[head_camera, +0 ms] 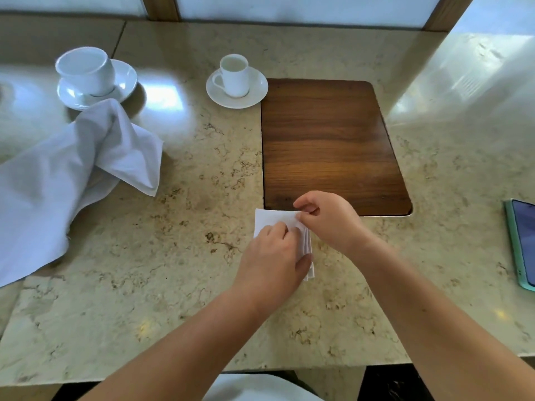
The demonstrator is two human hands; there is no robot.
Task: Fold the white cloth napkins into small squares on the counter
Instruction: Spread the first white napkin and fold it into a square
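Observation:
A small folded white napkin (269,219) lies on the marble counter (162,256) just below the wooden inlay. My left hand (275,261) presses flat on top of it and covers most of it, the thumb along its layered right edge. My right hand (327,218) pinches the napkin's upper right corner between thumb and forefinger. An unfolded, crumpled white cloth napkin (72,175) lies at the left of the counter, draping off the left edge.
A wide cup on a saucer (92,76) stands at the back left, touching the loose cloth. A smaller cup on a saucer (236,82) stands beside the wooden inlay (330,140). A phone in a green case (521,241) lies at the right edge.

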